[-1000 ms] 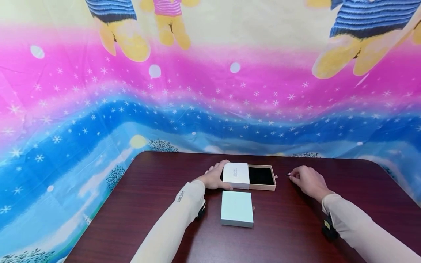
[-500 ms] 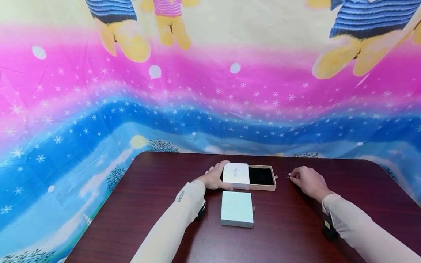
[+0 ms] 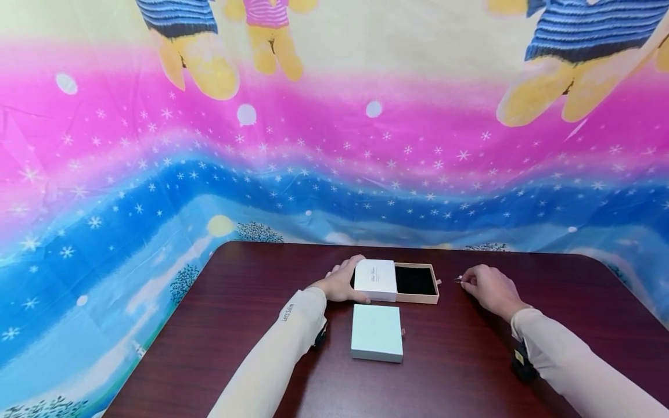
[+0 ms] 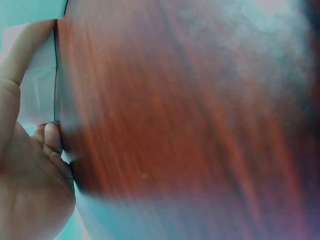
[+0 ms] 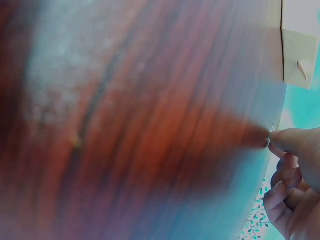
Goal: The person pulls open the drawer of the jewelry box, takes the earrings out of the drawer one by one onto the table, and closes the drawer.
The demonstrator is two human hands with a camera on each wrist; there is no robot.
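My left hand (image 3: 338,283) grips the left end of a white drawer-style gift box (image 3: 375,278), thumb along the near side and fingers at the far side. In the left wrist view the thumb (image 4: 22,52) lies along the pale box side (image 4: 39,92). From the box's right end the drawer (image 3: 416,283) is pulled out, showing a black lining and a small pull tab. To the right of it, my right hand (image 3: 490,287) pinches a small silvery thing (image 3: 458,278) between thumb and forefinger, close over the table. Its kind I cannot tell; the fingertips mostly hide it.
A pale mint-green box (image 3: 376,332), closed, with a small pull tab on its right side, lies in front of the white box. Both rest on a dark reddish-brown table (image 3: 235,348). Behind the table hangs a colourful printed cloth (image 3: 334,145).
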